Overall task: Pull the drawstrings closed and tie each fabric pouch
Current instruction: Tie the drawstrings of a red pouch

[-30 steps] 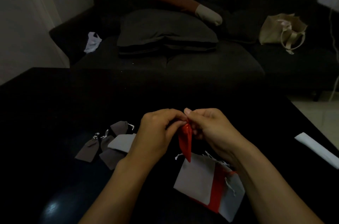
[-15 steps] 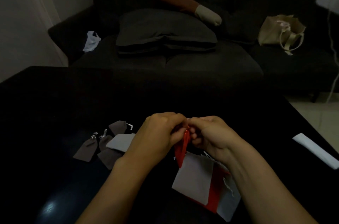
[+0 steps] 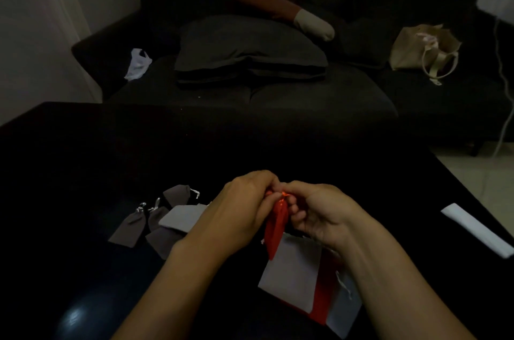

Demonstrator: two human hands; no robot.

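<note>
A red fabric pouch [image 3: 275, 228] hangs between my hands above the black table [image 3: 83, 159]. My left hand [image 3: 244, 209] and my right hand [image 3: 319, 214] meet at its gathered top, fingers curled and pinching the neck and its drawstring. Below them lies a stack of flat pouches, grey [image 3: 292, 273] over red [image 3: 322, 298]. To the left sits a group of several dark grey pouches [image 3: 130, 231] with pale cords, plus one lighter grey pouch [image 3: 180, 217].
A white folded strip [image 3: 478, 228] lies near the table's right edge. Beyond the table stands a dark sofa [image 3: 250, 100] with cushions, a beige tote bag [image 3: 422, 47] and a white plastic bag [image 3: 137, 63]. A pale cable hangs at far right.
My hands have drawn closer together at the red pouch's top and dropped slightly. The pouch neck is more bunched between my fingers.
</note>
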